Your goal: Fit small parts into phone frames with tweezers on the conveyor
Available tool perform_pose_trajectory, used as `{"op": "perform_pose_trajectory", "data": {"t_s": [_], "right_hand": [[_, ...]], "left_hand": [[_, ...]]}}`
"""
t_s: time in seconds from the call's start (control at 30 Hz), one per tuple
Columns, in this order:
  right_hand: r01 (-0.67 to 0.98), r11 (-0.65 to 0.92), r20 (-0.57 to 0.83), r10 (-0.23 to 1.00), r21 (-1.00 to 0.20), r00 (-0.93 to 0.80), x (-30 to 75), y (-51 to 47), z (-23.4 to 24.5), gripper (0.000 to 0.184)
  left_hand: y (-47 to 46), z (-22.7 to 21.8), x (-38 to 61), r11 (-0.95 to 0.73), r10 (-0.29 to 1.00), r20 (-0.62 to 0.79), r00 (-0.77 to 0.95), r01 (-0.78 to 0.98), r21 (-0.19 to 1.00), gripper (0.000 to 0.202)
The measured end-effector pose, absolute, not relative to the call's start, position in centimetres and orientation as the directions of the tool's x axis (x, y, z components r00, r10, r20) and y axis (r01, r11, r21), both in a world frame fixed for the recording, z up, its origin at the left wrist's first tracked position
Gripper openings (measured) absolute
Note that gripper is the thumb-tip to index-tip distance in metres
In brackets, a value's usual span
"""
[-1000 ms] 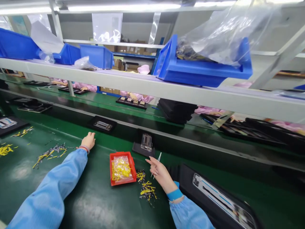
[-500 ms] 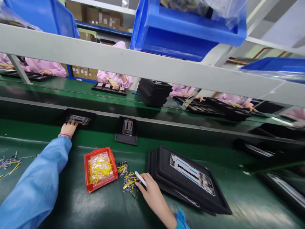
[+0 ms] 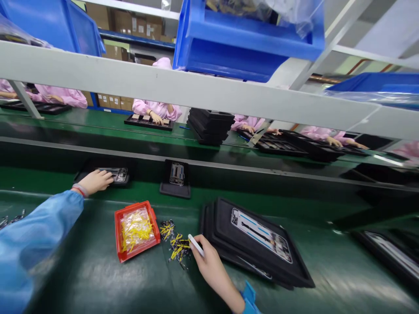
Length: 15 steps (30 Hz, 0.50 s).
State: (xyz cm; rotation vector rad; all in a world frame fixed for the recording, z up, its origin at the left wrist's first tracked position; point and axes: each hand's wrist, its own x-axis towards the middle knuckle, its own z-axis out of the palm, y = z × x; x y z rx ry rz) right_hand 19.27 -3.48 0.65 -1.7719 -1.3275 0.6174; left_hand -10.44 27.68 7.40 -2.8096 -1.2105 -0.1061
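Note:
My left hand [image 3: 94, 181] reaches far forward and grips the near edge of a black tray [image 3: 113, 175] that carries a phone frame on the conveyor. My right hand [image 3: 211, 266] rests on the green mat, closed on white tweezers [image 3: 195, 245], whose tip points at a small heap of yellow and black parts [image 3: 176, 246]. A red box [image 3: 135, 229] with a bag of yellow parts sits just left of that heap. A stack of black trays [image 3: 258, 242] with a phone frame on top lies right of my right hand.
A second black tray [image 3: 176, 179] with a part stands on the conveyor edge. Blue bins [image 3: 242, 41] sit on the grey shelf overhead. Across the belt, people in pink sleeves work at black trays [image 3: 149, 122], beside a tall tray stack [image 3: 209, 126].
My left hand has slid onto the black tray and closed on its edge, and the tray sits a little nearer. My right hand keeps the tweezers by the parts heap.

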Motion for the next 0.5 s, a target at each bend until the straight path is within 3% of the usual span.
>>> {"op": "perform_pose_trajectory", "data": {"t_s": [0.13, 0.27, 0.37, 0.43, 0.5], "right_hand": [[0.437, -0.112, 0.044, 0.943, -0.892, 0.33, 19.5, -3.5, 0.9, 0.029], [0.36, -0.126, 0.001, 0.944, -0.924, 0.331, 19.7, -3.3, 1.2, 0.038], [0.268, -0.116, -0.024, 0.946, -0.956, 0.324, 19.7, -3.2, 1.3, 0.041], [0.197, -0.094, -0.03, 0.951, -0.976, 0.308, 19.6, -3.2, 1.4, 0.043], [0.156, -0.079, -0.028, 0.952, -0.985, 0.304, 19.6, -3.0, 1.4, 0.046]], "left_hand": [[22.7, 9.6, -12.9, -0.703, 0.683, 0.129, 0.719, 0.695, -0.152, 0.013], [15.4, 11.6, -14.6, -0.812, 0.433, 0.339, 0.835, 0.525, -0.254, 0.023], [8.2, 11.3, -14.3, -0.889, 0.27, 0.373, 0.888, 0.378, -0.258, 0.025], [3.2, 9.7, -13.6, -0.902, 0.255, 0.344, 0.904, 0.35, -0.252, 0.019], [-1.4, 7.2, -12.6, -0.934, 0.276, 0.275, 0.921, 0.325, -0.15, 0.015]]}}
